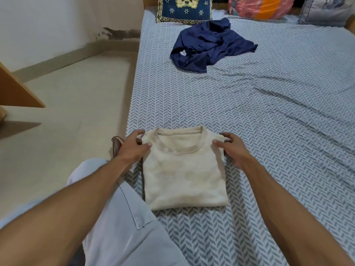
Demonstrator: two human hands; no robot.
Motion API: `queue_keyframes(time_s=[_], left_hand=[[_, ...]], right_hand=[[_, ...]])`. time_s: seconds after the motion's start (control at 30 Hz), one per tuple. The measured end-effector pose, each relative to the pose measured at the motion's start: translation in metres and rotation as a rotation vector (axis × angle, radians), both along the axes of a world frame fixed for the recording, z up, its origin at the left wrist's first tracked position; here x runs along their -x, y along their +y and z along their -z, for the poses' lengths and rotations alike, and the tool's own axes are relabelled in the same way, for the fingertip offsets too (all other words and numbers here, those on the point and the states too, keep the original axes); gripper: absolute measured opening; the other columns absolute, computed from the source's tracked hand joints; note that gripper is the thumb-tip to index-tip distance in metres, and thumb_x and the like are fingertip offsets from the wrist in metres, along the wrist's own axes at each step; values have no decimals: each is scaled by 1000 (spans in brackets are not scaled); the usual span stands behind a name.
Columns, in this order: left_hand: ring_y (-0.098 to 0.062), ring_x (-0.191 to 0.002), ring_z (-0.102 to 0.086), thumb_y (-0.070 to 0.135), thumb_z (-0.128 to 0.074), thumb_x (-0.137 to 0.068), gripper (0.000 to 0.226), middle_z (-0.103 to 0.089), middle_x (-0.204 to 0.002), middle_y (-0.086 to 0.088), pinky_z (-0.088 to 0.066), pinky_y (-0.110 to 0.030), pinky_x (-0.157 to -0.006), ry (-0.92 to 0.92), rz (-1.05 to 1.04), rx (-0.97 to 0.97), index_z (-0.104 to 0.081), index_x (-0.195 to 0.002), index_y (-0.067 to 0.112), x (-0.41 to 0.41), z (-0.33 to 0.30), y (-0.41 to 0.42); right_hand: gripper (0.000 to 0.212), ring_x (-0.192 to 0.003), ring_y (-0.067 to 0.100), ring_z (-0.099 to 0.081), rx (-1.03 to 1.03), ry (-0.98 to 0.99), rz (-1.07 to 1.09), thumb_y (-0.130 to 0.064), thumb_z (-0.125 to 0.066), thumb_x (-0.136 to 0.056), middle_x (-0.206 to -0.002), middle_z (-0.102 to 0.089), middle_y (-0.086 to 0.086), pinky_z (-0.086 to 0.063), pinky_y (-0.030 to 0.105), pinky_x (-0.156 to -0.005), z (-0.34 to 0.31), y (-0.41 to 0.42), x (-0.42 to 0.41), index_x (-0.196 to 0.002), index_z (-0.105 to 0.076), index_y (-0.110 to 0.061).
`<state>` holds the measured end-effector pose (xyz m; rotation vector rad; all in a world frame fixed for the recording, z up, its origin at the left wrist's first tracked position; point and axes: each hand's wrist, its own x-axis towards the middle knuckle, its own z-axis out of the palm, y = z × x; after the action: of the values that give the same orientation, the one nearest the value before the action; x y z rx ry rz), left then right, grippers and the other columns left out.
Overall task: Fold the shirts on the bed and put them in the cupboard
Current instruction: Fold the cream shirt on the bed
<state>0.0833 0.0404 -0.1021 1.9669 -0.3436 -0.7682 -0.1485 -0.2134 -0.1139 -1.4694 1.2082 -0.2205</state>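
Bed w/ grey-white herringbone sheet (269, 112) fills frame right; beige floor (67, 112) at left. Crumpled navy blue shirt (209, 45) lies upper centre, nr pillows. Folded cream cotton shirt (184, 173) at lower centre. Left hand (132, 146) & right hand (230, 146), arms extended, each pinch its shoulder corners, thumbs on top.

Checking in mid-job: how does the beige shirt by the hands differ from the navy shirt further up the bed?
The beige shirt is folded into a neat rectangle, collar up; the navy shirt lies crumpled and unfolded. The beige one sits near the bed's front edge, held at its shoulders by the left hand and right hand; the navy one lies untouched near the pillows. Both rest on the patterned bedsheet.
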Motion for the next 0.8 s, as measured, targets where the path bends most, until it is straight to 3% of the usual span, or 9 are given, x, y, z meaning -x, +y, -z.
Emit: queue_keyframes(time_s=[0.1,0.2,0.3,0.4,0.5,0.57,0.63,0.7,0.8], left_hand=[[-16,-85,-64,25,-75,-89,35,-68,-103,-3,-50,-26,-63,-60,114,-137,-61,-120,22,-21,0,-23],[-10,-73,-59,37,-70,-92,16,-66,-85,3,-42,-27,-57,-220,210,-274,-66,-94,21,-33,-1,-42],[-17,-77,-59,38,-66,-95,20,-65,-86,1,-37,-27,-55,-278,245,-286,-66,-94,18,-40,2,-51],[-16,-84,-58,45,-67,-93,27,-64,-93,4,-33,-23,-55,-367,221,-310,-63,-99,19,-38,5,-50],[-15,-88,-52,53,-69,-89,45,-57,-97,5,-35,-25,-64,-401,103,-332,-55,-108,15,-28,0,-42],[-19,-78,-55,55,-73,-84,50,-55,-81,4,-37,-30,-59,-366,39,-374,-54,-96,10,-20,-1,-32],[-23,-68,-62,52,-77,-79,47,-59,-67,1,-35,-28,-50,-269,16,-400,-59,-78,9,-12,2,-25],[-23,-69,-66,46,-84,-74,44,-66,-73,-3,-39,-26,-51,-99,-35,-347,-66,-81,6,-4,1,-23],[-19,-77,-69,26,-94,-66,47,-73,-92,-8,-48,-24,-54,196,-102,-231,-68,-98,2,4,-4,-28]], right_hand=[[26,-82,22,-71,4,64,-102,-26,-84,-83,-94,-75,8,-56,37,-72,-5,-15,-12,-102,-71,-16],[21,-78,20,-66,87,153,-184,-30,-75,-90,-87,-74,9,-50,33,-67,-4,-25,-19,-90,-72,-9],[20,-78,19,-62,237,227,-186,-32,-68,-94,-81,-67,1,-45,30,-63,3,-23,-19,-86,-66,-14],[25,-88,19,-62,396,261,-145,-41,-65,-94,-91,-66,-3,-44,32,-71,11,-8,-20,-98,-64,-17],[59,-106,20,-58,472,284,-15,-54,-71,-86,-115,-61,1,-48,36,-92,11,15,-16,-126,-57,-12],[76,-112,25,-58,448,332,64,-63,-72,-80,-121,-60,4,-48,38,-95,7,31,-11,-131,-53,-10],[77,-108,27,-63,377,406,74,-68,-70,-76,-115,-65,4,-51,37,-88,3,42,-8,-127,-55,-12],[73,-94,27,-68,303,419,56,-71,-71,-70,-101,-69,3,-56,37,-75,-1,49,-6,-114,-60,-14],[72,-82,25,-71,90,281,89,-65,-81,-57,-91,-73,4,-57,36,-63,-2,49,-7,-104,-67,-12]])
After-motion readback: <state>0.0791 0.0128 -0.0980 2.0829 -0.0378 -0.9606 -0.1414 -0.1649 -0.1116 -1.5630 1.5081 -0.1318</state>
